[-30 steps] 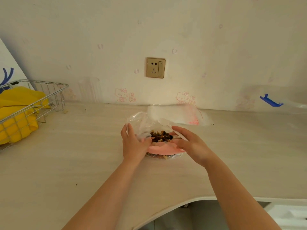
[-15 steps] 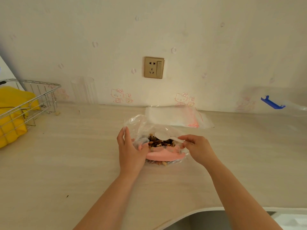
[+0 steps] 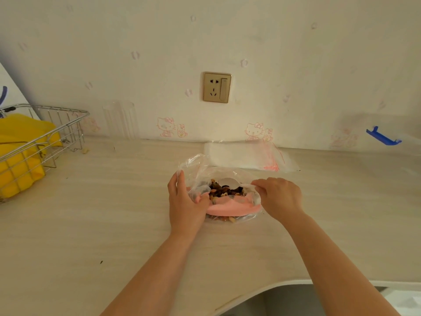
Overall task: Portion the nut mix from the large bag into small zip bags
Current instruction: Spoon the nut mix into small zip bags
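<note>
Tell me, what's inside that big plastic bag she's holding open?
Inside the large bag lies a nut mix, dark and pale pieces, with a white spoon resting on top. The pink band and both hands cover the lower part, so its depth is hidden.

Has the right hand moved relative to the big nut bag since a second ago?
Yes. The right hand has pulled back from over the nut mix to the right rim of the large bag, now pinching the plastic there.

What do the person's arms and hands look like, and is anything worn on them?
Both forearms are bare as far as the picture shows: no sleeves in view. The left hand and the right hand wear no gloves. I see no ring, watch or bracelet on either wrist or on the fingers that show. No markings are visible.
</note>
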